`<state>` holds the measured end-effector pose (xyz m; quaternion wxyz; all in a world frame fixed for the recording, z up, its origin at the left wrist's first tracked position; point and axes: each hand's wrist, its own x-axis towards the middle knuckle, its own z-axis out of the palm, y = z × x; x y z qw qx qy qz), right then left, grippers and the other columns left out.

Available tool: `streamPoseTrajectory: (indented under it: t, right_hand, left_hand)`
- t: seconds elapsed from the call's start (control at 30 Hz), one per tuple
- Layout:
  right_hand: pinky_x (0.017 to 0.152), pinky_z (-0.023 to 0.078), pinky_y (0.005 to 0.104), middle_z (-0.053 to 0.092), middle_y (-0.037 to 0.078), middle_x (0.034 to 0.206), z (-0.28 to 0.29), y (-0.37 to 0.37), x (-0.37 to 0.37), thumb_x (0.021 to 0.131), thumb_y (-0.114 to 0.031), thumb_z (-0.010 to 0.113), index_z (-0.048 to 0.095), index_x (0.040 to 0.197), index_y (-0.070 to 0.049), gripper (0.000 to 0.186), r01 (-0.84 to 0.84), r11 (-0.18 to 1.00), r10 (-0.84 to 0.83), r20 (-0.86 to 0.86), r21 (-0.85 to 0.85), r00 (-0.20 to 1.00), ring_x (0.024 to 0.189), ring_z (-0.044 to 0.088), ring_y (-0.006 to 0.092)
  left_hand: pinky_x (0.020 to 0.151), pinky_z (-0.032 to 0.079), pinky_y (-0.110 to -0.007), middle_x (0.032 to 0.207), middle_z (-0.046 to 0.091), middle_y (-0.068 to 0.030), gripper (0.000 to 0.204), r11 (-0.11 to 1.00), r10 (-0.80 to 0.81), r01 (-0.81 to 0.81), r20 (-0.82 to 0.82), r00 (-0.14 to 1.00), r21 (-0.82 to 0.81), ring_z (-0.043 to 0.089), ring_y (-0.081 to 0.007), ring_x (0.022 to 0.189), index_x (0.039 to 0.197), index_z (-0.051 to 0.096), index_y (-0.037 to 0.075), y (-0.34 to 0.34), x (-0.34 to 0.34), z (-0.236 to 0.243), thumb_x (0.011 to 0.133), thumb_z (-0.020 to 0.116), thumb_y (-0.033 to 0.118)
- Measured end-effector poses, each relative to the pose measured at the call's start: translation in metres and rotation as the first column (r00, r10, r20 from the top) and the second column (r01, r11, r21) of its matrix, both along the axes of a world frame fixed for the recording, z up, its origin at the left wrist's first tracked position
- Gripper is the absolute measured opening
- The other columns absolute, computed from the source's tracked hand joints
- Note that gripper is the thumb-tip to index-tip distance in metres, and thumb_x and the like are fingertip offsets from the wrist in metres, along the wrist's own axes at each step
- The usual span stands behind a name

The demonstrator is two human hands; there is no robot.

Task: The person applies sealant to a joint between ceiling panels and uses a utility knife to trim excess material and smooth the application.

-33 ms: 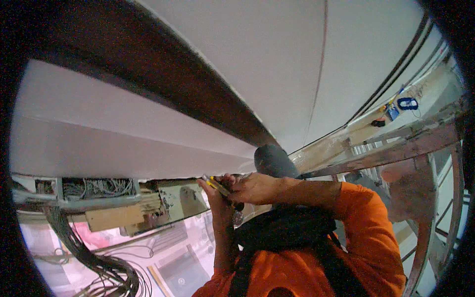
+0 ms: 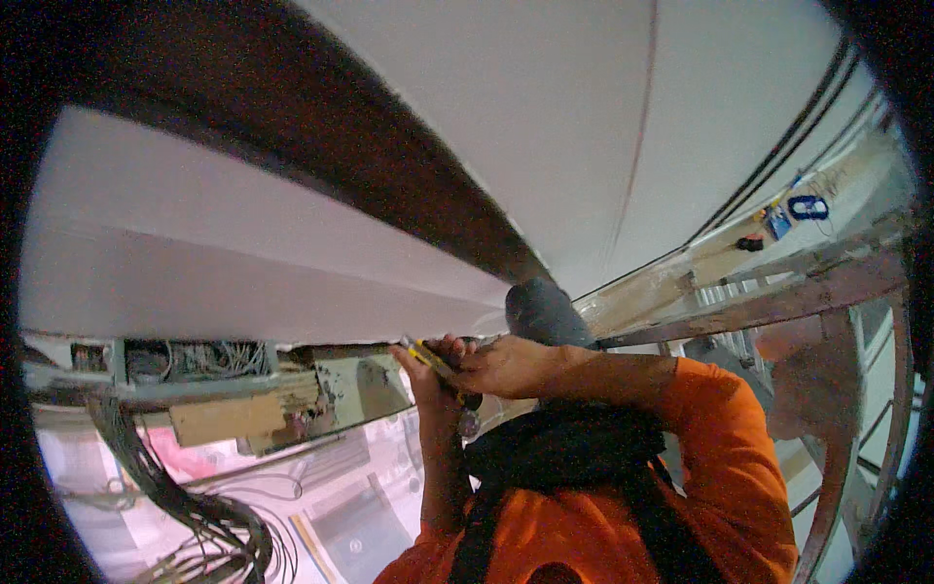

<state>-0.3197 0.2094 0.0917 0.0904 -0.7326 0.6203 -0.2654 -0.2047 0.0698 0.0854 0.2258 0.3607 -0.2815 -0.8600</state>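
Both my hands are raised close together just under a white ceiling panel (image 2: pixel 292 263). My left hand (image 2: pixel 428 380) grips a slim yellow-and-black hand tool (image 2: pixel 428 356) whose tip points up and left toward a dusty metal box (image 2: pixel 360 389). My right hand (image 2: pixel 506 365) reaches across from the right and closes over the tool's other end. A small round metal piece (image 2: pixel 470 424) hangs just below the hands. My orange sleeves and black chest straps (image 2: pixel 574 457) fill the lower middle.
A dark beam (image 2: pixel 389 185) runs diagonally across the ceiling. A cable tray (image 2: pixel 195 362) with bundled wires (image 2: pixel 204 516) hangs at left. A grey rounded object (image 2: pixel 545 310) sits behind my hands. Rusty scaffold rails (image 2: pixel 817 292) stand at right, with the floor far below.
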Motion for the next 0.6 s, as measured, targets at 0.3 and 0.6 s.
streamPoseTrajectory:
  t: [0.3, 0.6]
  right_hand:
    - [0.082, 0.063, 0.0400, 0.065, 0.012, 0.108, 0.013, 0.007, -0.001, 0.090, -0.013, 0.061, 0.059, 0.138, -0.007, 0.048, 0.025, 0.974, -0.008, 0.076, -0.223, 0.997, 0.101, 0.071, 0.0299]
    - [0.081, 0.064, 0.0382, 0.064, 0.013, 0.104, 0.003, 0.003, 0.016, 0.086, -0.012, 0.065, 0.061, 0.136, -0.002, 0.052, 0.045, 0.949, -0.033, 0.044, -0.311, 0.998, 0.096, 0.071, 0.0295]
  left_hand:
    - [0.077, 0.055, -0.045, 0.080, 0.059, -0.0057, 0.064, 0.999, -0.003, 0.000, -0.068, 0.998, -0.035, 0.060, -0.0254, 0.074, 0.113, 0.055, 0.015, 0.000, -0.001, 0.024, 0.102, 0.036, 0.074]
    - [0.078, 0.054, -0.040, 0.075, 0.051, -0.0040, 0.061, 0.990, -0.010, -0.005, -0.103, 0.995, -0.138, 0.054, -0.0211, 0.069, 0.108, 0.047, 0.014, 0.000, 0.010, 0.018, 0.103, 0.032, 0.073]
